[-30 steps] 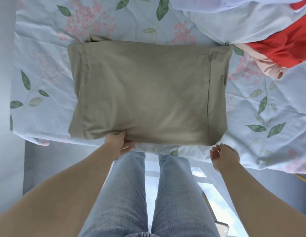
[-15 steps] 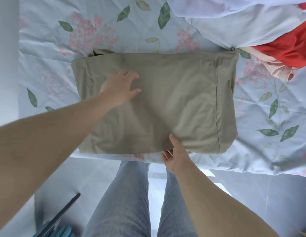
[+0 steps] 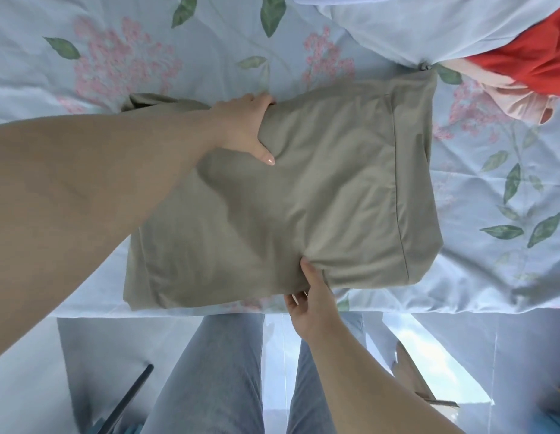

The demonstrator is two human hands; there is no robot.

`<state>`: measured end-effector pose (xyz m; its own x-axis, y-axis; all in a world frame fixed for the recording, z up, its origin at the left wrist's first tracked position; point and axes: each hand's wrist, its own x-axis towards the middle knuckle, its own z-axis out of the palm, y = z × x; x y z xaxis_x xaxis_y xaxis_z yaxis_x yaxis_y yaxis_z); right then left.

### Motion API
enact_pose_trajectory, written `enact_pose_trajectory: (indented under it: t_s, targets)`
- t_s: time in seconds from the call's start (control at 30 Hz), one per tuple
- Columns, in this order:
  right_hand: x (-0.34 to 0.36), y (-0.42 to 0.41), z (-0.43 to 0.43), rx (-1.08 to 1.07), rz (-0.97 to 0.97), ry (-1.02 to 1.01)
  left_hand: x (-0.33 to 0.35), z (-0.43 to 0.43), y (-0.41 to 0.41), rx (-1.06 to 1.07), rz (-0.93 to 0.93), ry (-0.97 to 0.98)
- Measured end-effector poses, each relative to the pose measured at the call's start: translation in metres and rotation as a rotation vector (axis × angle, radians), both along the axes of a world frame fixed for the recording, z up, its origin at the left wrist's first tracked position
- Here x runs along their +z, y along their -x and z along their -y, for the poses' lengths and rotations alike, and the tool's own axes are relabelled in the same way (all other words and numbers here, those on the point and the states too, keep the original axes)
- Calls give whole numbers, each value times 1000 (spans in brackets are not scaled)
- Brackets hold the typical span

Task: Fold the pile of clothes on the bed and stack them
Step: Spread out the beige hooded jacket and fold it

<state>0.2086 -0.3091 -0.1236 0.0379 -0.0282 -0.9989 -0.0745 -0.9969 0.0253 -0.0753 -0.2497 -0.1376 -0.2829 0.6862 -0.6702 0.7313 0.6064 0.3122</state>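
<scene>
Khaki garment (image 3: 319, 198), folded into a rectangle, lies on the floral bed (image 3: 147, 42) near its front edge. Left grip (image 3: 244, 126) curls over the garment's far edge, thumb on top. Right grip (image 3: 310, 299) pinches the near edge, thumb above, fingers beneath. Red cloth (image 3: 538, 57) lies at the far right.

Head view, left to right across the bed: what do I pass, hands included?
Going across: left hand gripping the khaki garment at its far edge → right hand pinching its near edge → stitched hem of that garment → red garment at the right edge.
</scene>
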Motion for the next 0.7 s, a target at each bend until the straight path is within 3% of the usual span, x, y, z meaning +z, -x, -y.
enact_pose_trajectory:
  t_s: [0.17,0.47,0.57,0.7]
  targets:
    - [0,-5,-2,61,-117,5,6,-1,8,138,165,97]
    - [11,-7,-16,18,-228,-36,21,13,5,363,375,45]
    - [26,-10,-42,23,-274,-123,45,18,7,476,459,27]
    - [53,-9,-95,42,-338,-291,88,27,8,776,717,-106]
